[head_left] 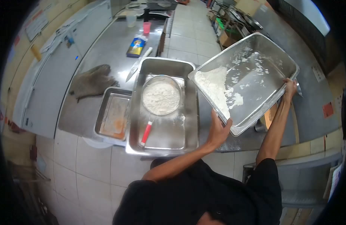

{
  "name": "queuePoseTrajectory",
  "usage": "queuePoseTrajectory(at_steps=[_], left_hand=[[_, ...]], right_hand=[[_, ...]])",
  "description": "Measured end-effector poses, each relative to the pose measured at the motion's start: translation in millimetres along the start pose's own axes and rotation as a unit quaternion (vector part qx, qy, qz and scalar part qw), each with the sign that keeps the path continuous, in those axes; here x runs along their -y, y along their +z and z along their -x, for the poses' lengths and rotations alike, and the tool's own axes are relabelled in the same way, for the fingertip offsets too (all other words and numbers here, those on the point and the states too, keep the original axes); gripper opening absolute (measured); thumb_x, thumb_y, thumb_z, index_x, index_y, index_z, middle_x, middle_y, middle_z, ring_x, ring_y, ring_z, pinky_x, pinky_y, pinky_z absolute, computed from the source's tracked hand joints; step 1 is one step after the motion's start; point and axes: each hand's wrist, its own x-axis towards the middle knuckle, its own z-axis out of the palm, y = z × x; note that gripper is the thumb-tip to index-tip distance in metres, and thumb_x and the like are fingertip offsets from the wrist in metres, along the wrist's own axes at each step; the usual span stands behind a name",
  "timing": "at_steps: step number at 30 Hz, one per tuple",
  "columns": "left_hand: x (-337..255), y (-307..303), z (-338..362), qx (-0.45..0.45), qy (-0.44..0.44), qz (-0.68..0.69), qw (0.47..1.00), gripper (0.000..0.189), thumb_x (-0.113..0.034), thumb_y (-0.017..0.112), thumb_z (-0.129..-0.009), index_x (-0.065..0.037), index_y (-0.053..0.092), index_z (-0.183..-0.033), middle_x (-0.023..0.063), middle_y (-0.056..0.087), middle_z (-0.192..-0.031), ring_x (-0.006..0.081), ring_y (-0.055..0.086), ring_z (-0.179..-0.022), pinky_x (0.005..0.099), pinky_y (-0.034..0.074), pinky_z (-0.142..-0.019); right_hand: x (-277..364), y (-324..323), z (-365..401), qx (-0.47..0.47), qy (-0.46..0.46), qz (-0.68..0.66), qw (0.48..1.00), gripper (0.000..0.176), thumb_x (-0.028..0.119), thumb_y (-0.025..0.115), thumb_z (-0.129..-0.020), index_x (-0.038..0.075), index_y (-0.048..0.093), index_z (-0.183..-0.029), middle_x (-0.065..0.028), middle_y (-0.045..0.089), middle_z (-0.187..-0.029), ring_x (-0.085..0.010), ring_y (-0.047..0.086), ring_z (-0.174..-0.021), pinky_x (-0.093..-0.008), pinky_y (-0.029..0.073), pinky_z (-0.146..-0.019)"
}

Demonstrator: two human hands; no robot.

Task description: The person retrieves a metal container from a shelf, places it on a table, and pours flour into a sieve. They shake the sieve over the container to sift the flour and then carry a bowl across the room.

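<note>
Both my hands hold a deep metal pan (261,93), tilted down toward the left. My left hand (218,131) grips its near left edge, and my right hand (290,88) grips the right rim. White flour (215,88) is heaped in the pan's lower left corner, with patches stuck across the bottom. Left of it, a second deep metal pan (163,146) stands on the steel table. Inside that pan lies a round sieve (146,135) with a red handle, with a mound of flour (161,98) in its bowl.
A shallow metal tray (115,114) adjoins the second pan on the left, with a grey cloth (91,80) behind it. Beyond lie a knife (137,67), a blue and yellow package (136,47) and a pink cup (146,27). A white chest freezer (49,86) lines the left wall.
</note>
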Motion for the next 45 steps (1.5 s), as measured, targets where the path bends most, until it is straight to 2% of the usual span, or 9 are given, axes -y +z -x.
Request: queuePoseTrajectory(at_steps=[10, 13, 16, 27, 31, 35, 38, 41, 45], left_hand=[[27.0, 62.2, 31.2, 0.070, -0.109, 0.112, 0.985, 0.056, -0.004, 0.052, -0.088, 0.000, 0.012, -0.127, 0.0175, 0.033, -0.125, 0.0215, 0.053, -0.102, 0.0323, 0.053, -0.076], [46.1, 82.2, 34.9, 0.088, -0.131, 0.143, 0.977, 0.052, -0.006, 0.051, -0.089, -0.002, 0.015, -0.127, 0.0161, 0.031, -0.127, 0.0240, 0.052, -0.108, 0.0330, 0.053, -0.077], [71.1, 102.3, 42.5, 0.102, -0.153, 0.157, 0.970, 0.048, -0.009, 0.050, -0.090, -0.003, 0.020, -0.128, 0.0155, 0.035, -0.125, 0.0269, 0.049, -0.114, 0.0329, 0.052, -0.078], [132.6, 126.7, 42.7, -0.075, -0.218, 0.079, 0.970, 0.042, -0.016, 0.052, -0.089, -0.004, 0.029, -0.122, 0.0123, 0.042, -0.118, 0.0236, 0.053, -0.108, 0.0302, 0.049, -0.073], [125.6, 128.8, 31.0, -0.114, -0.248, 0.073, 0.959, 0.043, -0.023, 0.054, -0.088, -0.004, 0.032, -0.120, 0.0108, 0.044, -0.117, 0.0213, 0.054, -0.107, 0.0305, 0.047, -0.072], [135.1, 131.5, 22.7, -0.102, -0.286, 0.067, 0.950, 0.045, -0.026, 0.054, -0.088, -0.004, 0.033, -0.121, 0.0111, 0.044, -0.118, 0.0214, 0.054, -0.107, 0.0329, 0.046, -0.074], [152.8, 132.9, 18.0, -0.088, -0.310, 0.072, 0.944, 0.046, -0.026, 0.054, -0.088, -0.003, 0.032, -0.122, 0.0125, 0.043, -0.121, 0.0217, 0.054, -0.107, 0.0341, 0.046, -0.077], [158.8, 119.8, 22.7, -0.048, -0.323, 0.044, 0.944, 0.052, -0.026, 0.054, -0.087, -0.002, 0.029, -0.126, 0.0130, 0.040, -0.128, 0.0223, 0.053, -0.107, 0.0337, 0.046, -0.079], [145.7, 65.3, 39.3, 0.076, -0.340, 0.019, 0.937, 0.060, -0.029, 0.055, -0.088, -0.001, 0.026, -0.132, 0.0119, 0.039, -0.132, 0.0199, 0.053, -0.107, 0.0322, 0.045, -0.081]], right_hand=[[-104.3, 10.9, -52.0, 0.161, 0.101, 0.003, 0.982, 0.016, 0.007, 0.061, -0.056, 0.004, 0.055, -0.071, -0.0006, 0.051, -0.068, -0.0134, 0.048, -0.066, -0.0256, 0.037, -0.063], [-179.4, 43.5, -108.8, 0.242, 0.066, 0.077, 0.965, 0.016, 0.009, 0.060, -0.057, 0.005, 0.059, -0.072, -0.0014, 0.053, -0.067, -0.0139, 0.050, -0.068, -0.0256, 0.038, -0.064], [-177.3, 84.5, -103.4, 0.326, 0.049, 0.057, 0.942, 0.021, 0.011, 0.062, -0.057, 0.004, 0.062, -0.077, -0.0035, 0.060, -0.073, -0.0142, 0.053, -0.069, -0.0266, 0.041, -0.064], [-251.0, 218.2, -26.3, 0.422, 0.003, 0.021, 0.906, 0.012, 0.004, 0.060, -0.057, 0.003, 0.057, -0.069, -0.0033, 0.054, -0.064, -0.0131, 0.049, -0.061, -0.0271, 0.039, -0.058], [-208.9, 210.5, 5.0, 0.471, 0.085, 0.023, 0.878, 0.015, 0.009, 0.063, -0.063, 0.003, 0.063, -0.077, -0.0035, 0.060, -0.072, -0.0131, 0.052, -0.066, -0.0263, 0.041, -0.061], [-202.7, 210.3, 4.4, 0.500, -0.016, 0.227, 0.835, 0.039, 0.031, 0.071, -0.070, 0.000, 0.058, -0.089, -0.0115, 0.060, -0.075, -0.0200, 0.057, -0.065, -0.0320, 0.044, -0.061], [-215.2, 203.3, -2.3, 0.530, -0.017, 0.220, 0.819, 0.058, 0.040, 0.071, -0.071, -0.001, 0.053, -0.109, -0.0179, 0.061, -0.093, -0.0247, 0.060, -0.079, -0.0343, 0.047, -0.071], [-207.9, 192.7, 4.2, 0.508, -0.193, 0.267, 0.796, 0.064, 0.038, 0.069, -0.073, -0.001, 0.046, -0.119, -0.0208, 0.058, -0.106, -0.0276, 0.060, -0.090, -0.0353, 0.047, -0.080], [-79.4, 153.3, 98.7, 0.584, -0.140, 0.049, 0.798, 0.047, 0.024, 0.062, -0.082, -0.004, 0.048, -0.115, -0.0173, 0.060, -0.106, -0.0233, 0.061, -0.090, -0.0315, 0.047, -0.080]])
